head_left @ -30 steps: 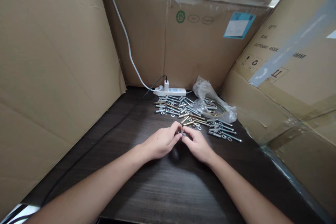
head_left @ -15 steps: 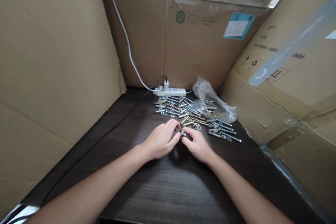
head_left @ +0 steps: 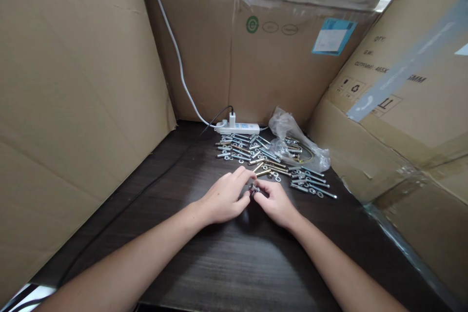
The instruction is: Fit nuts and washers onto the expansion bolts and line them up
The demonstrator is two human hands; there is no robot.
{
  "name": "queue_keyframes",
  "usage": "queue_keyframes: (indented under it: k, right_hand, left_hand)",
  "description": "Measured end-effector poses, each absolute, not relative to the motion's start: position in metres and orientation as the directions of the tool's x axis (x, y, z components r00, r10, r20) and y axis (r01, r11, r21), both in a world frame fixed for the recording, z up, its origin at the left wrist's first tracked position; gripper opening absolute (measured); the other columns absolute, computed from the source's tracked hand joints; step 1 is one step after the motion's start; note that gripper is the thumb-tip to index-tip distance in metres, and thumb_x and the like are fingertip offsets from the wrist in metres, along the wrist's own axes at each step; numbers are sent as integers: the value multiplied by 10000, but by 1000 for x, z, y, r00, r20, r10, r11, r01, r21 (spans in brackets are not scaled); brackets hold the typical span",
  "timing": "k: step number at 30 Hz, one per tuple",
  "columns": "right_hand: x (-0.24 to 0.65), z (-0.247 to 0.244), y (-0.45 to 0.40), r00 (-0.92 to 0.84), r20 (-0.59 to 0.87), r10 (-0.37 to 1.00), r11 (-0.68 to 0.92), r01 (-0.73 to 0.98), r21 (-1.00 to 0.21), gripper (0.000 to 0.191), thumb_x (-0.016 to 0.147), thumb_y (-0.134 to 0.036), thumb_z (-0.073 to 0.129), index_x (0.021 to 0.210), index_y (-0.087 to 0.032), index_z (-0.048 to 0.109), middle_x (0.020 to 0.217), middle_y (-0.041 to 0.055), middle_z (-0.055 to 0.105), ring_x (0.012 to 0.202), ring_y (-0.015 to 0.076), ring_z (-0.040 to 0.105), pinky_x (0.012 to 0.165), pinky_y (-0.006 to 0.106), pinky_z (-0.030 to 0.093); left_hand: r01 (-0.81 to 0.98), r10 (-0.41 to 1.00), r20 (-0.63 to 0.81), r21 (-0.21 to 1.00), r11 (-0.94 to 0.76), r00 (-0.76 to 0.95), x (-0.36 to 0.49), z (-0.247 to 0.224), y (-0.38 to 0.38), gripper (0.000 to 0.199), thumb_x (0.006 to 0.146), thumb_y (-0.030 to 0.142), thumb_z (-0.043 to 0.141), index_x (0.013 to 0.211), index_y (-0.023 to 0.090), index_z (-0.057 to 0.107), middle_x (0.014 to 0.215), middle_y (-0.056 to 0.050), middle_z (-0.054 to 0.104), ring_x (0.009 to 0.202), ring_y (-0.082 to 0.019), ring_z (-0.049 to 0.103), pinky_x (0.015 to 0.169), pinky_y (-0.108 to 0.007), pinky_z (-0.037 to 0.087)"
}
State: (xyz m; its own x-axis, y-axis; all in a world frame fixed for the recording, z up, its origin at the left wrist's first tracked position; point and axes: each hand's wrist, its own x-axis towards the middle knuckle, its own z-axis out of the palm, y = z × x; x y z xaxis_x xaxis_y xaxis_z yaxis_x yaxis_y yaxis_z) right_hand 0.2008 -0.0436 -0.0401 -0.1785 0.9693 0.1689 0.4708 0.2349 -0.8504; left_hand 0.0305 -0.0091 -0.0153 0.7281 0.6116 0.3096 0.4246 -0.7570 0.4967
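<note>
Between the thumb and fingers of my right hand is a small metal piece, shiny and silver, too small to make out fully. My left hand is just left of it, thumb and fingers apart and curved around its near side; whether a fingertip touches the piece is unclear. Beyond both hands, bolts, sleeves, nuts and washers lie in rows on the dark table. Some bolts are silver and others are brass-coloured.
A white power strip with a plug and cables lies behind the hardware. A clear plastic bag rests at the back right, partly over some parts. Cardboard stands at the left, back and right.
My left thumb and fingers have spread a little wider, and the thumb has drawn back from the metal piece. The piece shows more now. My right hand has barely moved.
</note>
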Motion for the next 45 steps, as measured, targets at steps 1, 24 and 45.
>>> queue_keyframes:
  k: [1,24,45]
  right_hand:
    - [201,-40,-44,-176,168,970,233,473,-849,88,726,-146,458,705,-162,542,624,-33,478,591,110,400,574,227,321]
    - [203,-49,-42,-117,170,979,192,214,-958,21,795,-201,361,787,-214,375,576,-71,342,484,98,331,491,229,289]
    - [205,-54,-40,-113,185,976,211,287,-935,50,806,-183,367,764,-208,382,593,-55,401,526,105,346,507,229,276]
  left_hand:
    - [433,624,314,502,-749,716,30,-15,-9,236,846,166,457,1079,203,460,1029,-35,532,884,-168,529,773,-283,430]
    - [472,664,269,524,-709,698,31,-18,-6,206,928,347,377,914,196,518,889,-22,546,778,-166,525,718,-301,419]
    - [459,631,288,483,-745,721,32,-19,-6,179,939,323,380,950,206,515,958,-26,527,843,-164,536,765,-288,435]
